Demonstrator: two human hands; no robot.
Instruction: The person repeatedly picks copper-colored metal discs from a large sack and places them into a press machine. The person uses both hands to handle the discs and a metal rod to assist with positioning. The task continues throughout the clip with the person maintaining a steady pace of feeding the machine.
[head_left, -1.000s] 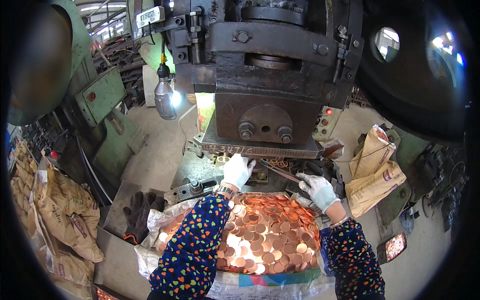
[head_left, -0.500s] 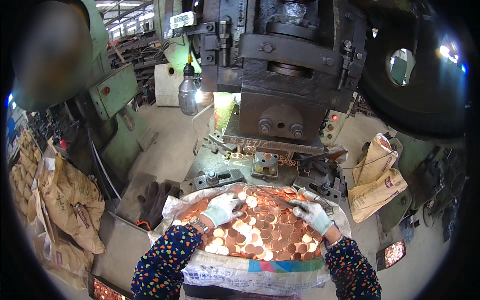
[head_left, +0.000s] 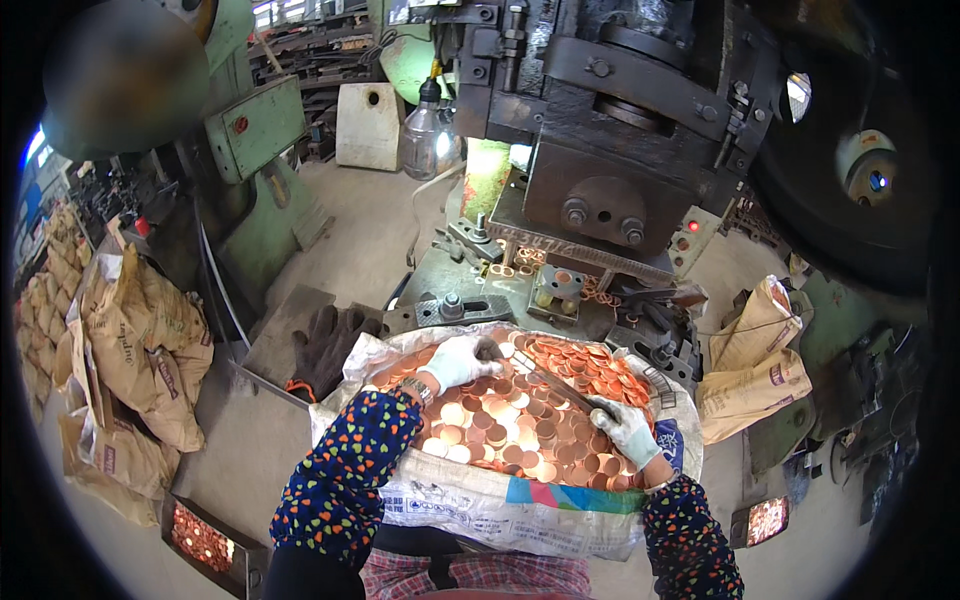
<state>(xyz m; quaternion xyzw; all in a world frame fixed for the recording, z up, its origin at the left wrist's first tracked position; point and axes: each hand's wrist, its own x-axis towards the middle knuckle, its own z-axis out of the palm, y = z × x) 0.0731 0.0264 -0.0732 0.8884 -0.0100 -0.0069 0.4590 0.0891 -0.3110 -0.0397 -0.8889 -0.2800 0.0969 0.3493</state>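
Round copper discs (head_left: 530, 435) fill a white woven sack (head_left: 440, 490) in front of me. My left hand (head_left: 465, 362), in a pale glove with darkened fingertips, is over the far left of the discs. Its fingers are curled together, and what they may hold is hidden. Near the sack's right side my gloved right hand (head_left: 625, 430) is closed around a long, thin, dark metal tool (head_left: 560, 385). That tool slants across the discs, its far end pointing up and left near my left hand.
A heavy press (head_left: 610, 180) rises behind the sack, with a small die block (head_left: 558, 290) and copper rings (head_left: 600, 292) on its bed. A dark glove (head_left: 335, 345) lies on the left plate. Paper sacks (head_left: 150, 345) stand left; more paper sacks (head_left: 755, 375) stand right.
The view has shifted, so the press sits further right and higher. My left hand is now higher on the discs, fingers drawn in near the tool's far end. The right hand keeps the tool.
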